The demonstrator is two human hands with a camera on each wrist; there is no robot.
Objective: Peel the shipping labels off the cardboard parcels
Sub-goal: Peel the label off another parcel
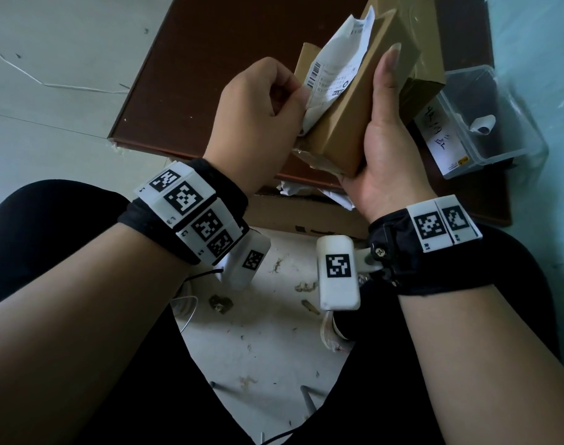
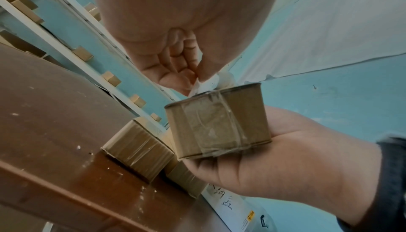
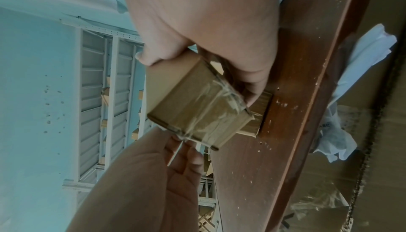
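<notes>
head view: small cardboard parcel [image 1: 354, 117], centre-right of frame, held tilted above dark brown table [image 1: 210, 59]. right hand [image 1: 386, 155] wrapped round parcel from lower right, thumb straight up along its side. shipping label [image 1: 332, 69], white w/ barcode, mostly lifted off parcel's left face, crumpled, top end standing free at upper centre. left hand [image 1: 258, 117], centre frame, fingers curled, pinching label's lower left edge. clear plastic tub [image 1: 499, 130] at right edge w/ handwritten white sheet on its near wall, curled white scrap inside. crumpled white paper [image 1: 290, 187] at table's near edge, below parcel. brown scraps on pale floor, lower centre.

left wrist view: parcel [image 2: 217, 122] centre frame, taped end facing cam, resting on right hand [image 2: 285, 157] at lower right. left hand [image 2: 173, 65] upper centre, fingertips nipping white label [image 2: 206, 82] just above parcel's top edge. two more taped boxes [image 2: 136, 148] on table [image 2: 44, 114], lower left. shelving w/ small boxes, upper left.

right wrist view: parcel [image 3: 197, 107] centre, gripped by right hand [image 3: 208, 35] from top. left hand [image 3: 153, 175] lower centre, fingers touching parcel's lower corner; label itself barely visible here. table edge [image 3: 296, 96] running diagonally at right; crumpled white paper [image 3: 362, 58] right edge.
</notes>
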